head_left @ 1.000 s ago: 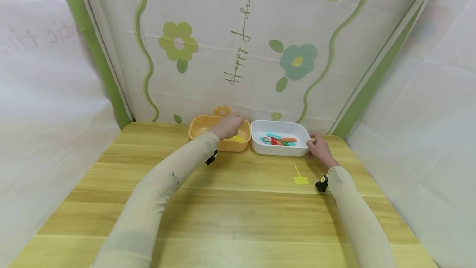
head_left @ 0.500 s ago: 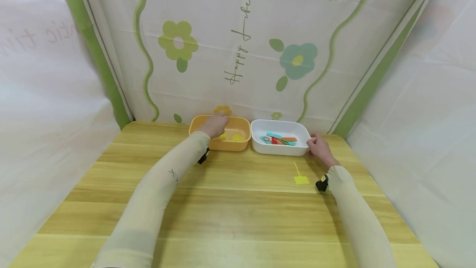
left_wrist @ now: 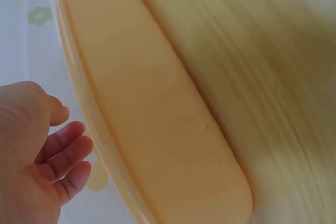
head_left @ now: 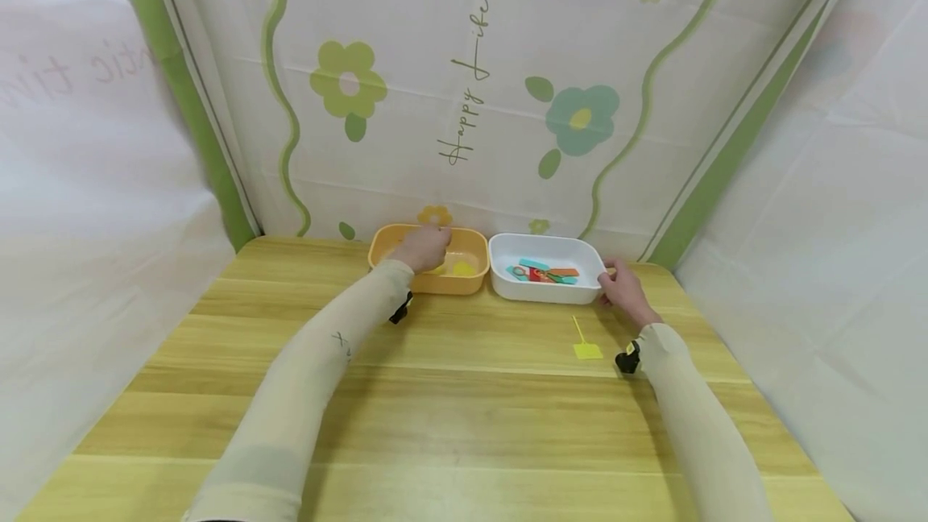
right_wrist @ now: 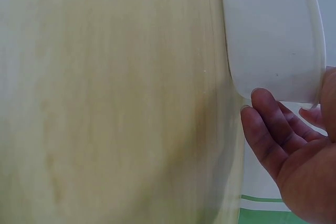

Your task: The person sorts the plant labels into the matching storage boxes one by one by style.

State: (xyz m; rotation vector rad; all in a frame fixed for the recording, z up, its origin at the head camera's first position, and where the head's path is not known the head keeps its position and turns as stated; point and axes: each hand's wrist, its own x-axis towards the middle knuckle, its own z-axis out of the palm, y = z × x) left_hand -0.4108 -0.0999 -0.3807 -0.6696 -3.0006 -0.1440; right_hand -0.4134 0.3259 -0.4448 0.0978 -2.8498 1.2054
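My left hand (head_left: 424, 248) is over the orange plastic bin (head_left: 474, 287), its fingers inside the rim in the head view. In the left wrist view the fingers of this hand (left_wrist: 65, 156) are loosely bent, with nothing visible in them. Yellow pieces (head_left: 462, 268) lie in the bin, partly hidden by the hand. At the right end of the white plastic bin (head_left: 500, 289), my right hand (head_left: 623, 288) holds the rim, fingertips against the outer end wall (right_wrist: 278, 40). Flat teal, orange and red pieces (head_left: 540, 273) lie inside that bin.
A yellow flat tag with a thin stem (head_left: 588, 351) lies on the wooden table (head_left: 449, 425) in front of the white bin. The two bins stand side by side against the flowered white curtain (head_left: 406, 176) at the back. More white curtain hangs at both sides.
My left hand has moved left within the orange bin, uncovering its right side and yellow pieces, then shifted slightly back right. My right hand and the white bin have stayed put.
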